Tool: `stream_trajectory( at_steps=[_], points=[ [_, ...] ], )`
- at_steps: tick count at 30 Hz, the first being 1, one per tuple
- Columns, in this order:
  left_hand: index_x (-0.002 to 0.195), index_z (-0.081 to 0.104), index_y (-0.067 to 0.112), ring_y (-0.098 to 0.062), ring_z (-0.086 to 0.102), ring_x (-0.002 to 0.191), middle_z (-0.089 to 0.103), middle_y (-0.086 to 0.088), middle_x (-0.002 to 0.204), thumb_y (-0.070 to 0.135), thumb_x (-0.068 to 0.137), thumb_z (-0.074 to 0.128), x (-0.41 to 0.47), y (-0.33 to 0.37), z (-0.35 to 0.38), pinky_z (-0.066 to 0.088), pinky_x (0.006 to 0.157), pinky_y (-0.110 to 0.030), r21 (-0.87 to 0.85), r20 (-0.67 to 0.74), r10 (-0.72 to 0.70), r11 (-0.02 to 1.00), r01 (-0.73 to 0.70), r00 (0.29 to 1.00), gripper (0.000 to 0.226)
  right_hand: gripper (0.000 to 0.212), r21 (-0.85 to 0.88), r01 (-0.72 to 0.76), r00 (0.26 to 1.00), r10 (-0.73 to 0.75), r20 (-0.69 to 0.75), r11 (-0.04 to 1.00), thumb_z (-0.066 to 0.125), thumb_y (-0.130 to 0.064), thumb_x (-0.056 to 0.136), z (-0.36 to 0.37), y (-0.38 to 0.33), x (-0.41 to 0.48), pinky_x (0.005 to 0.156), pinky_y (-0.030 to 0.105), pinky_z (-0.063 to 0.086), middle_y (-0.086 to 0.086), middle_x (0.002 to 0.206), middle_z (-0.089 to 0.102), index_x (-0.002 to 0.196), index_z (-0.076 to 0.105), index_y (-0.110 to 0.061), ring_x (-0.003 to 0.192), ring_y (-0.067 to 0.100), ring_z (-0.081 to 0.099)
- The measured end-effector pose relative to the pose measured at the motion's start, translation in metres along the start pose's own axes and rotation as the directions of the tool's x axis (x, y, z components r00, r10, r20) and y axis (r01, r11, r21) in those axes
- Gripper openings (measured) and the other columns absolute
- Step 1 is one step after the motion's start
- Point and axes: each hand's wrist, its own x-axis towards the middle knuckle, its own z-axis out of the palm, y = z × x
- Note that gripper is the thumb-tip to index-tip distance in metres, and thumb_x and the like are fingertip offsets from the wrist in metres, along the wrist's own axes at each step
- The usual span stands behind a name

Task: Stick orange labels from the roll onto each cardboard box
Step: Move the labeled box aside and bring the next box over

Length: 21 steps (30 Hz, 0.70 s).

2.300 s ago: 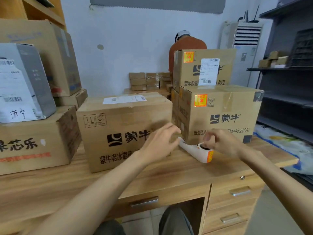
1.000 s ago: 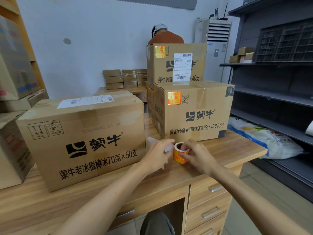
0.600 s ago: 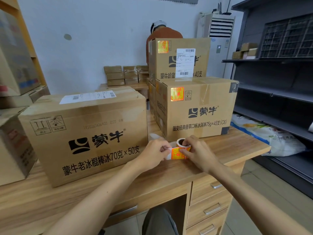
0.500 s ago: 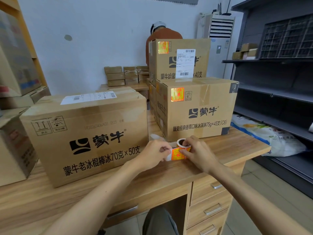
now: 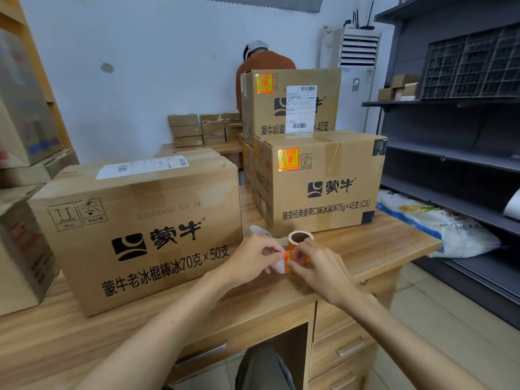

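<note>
Before the large left box [image 5: 146, 226], the left hand [image 5: 253, 260] reaches in, fingers curled, pinching white backing paper [image 5: 279, 266]. Touching it, the right hand [image 5: 318, 268] pinches an orange label [image 5: 288, 259] just near of the roll [image 5: 299, 238].

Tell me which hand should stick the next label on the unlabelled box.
Left, probably: the left hand pinches the label strip right beside the unlabelled box, while the right hand holds the roll farther off.
</note>
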Motion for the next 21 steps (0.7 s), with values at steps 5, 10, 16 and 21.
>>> stream_trajectory(
  at_steps=[5,10,16,21],
  points=[
    [0.089,0.074,0.005,-0.014,0.066,0.06,0.072,-0.013,0.076,0.004,0.094,0.067,0.001,0.001,-0.003,0.058,0.062,-0.037,-0.032,-0.038,-0.005,0.999,0.004,0.999,0.008,0.014,0.022,-0.034,0.999,0.034,-0.002,0.999,0.067,-0.04,0.089,0.001,-0.001,0.001,0.071,0.034,0.048,-0.011,0.091,0.057,0.088,0.06,-0.028,0.081,0.009,0.055],
    [0.081,0.073,0.017,-0.015,0.065,0.062,0.074,-0.009,0.077,0.009,0.094,0.069,0.001,0.003,-0.004,0.058,0.066,-0.038,-0.015,0.013,-0.009,1.0,0.01,1.0,0.015,0.015,0.039,-0.07,0.997,0.07,-0.006,0.997,0.067,-0.041,0.089,0.001,-0.002,0.001,0.073,0.036,0.048,-0.01,0.092,0.059,0.086,0.059,-0.028,0.083,0.011,0.056],
    [0.078,0.074,0.024,-0.006,0.065,0.065,0.071,0.004,0.076,0.008,0.096,0.066,0.0,0.011,-0.003,0.059,0.067,-0.032,-0.026,0.064,0.005,1.0,-0.003,0.998,0.025,0.015,0.064,-0.083,0.997,0.083,-0.006,0.995,0.068,-0.041,0.088,0.0,-0.002,0.001,0.073,0.034,0.048,-0.011,0.09,0.06,0.085,0.062,-0.029,0.081,0.007,0.055],
    [0.088,0.077,0.019,-0.007,0.066,0.07,0.074,-0.007,0.09,0.009,0.097,0.065,0.0,0.009,-0.004,0.061,0.072,-0.041,-0.016,0.081,0.024,1.0,-0.022,0.996,0.018,0.018,0.07,-0.096,0.995,0.097,-0.005,0.993,0.068,-0.048,0.088,-0.002,-0.003,0.0,0.071,0.034,0.047,-0.013,0.088,0.06,0.081,0.061,-0.032,0.08,0.006,0.056]
  ],
)
